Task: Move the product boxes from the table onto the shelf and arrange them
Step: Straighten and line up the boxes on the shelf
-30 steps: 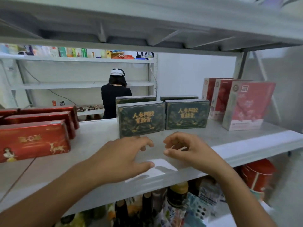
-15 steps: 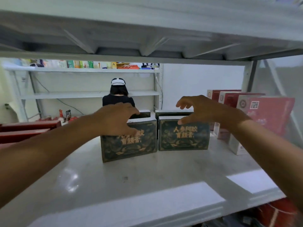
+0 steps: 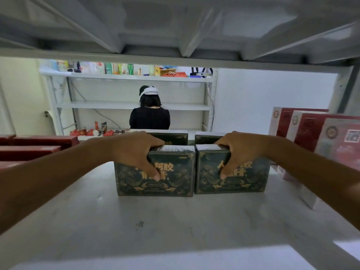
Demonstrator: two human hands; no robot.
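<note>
My left hand [image 3: 136, 152] and right hand [image 3: 241, 151] each clasp a green box [image 3: 155, 172] mid-shelf [image 3: 175, 230]; uneven pushing could topple the back row [image 3: 175, 136].

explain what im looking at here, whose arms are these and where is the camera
The camera sits on a person's head, looking forward and down, so the two bare arms belong to the wearer. They reach onto a grey metal shelf. The left hand grips the top of the left dark green box with gold lettering; the right hand grips the right dark green box beside it. Both boxes stand upright, side by side, with two more green boxes behind them. Red boxes lie at the left, pink and red boxes stand at the right. Beyond the shelf, another person faces away.
</note>
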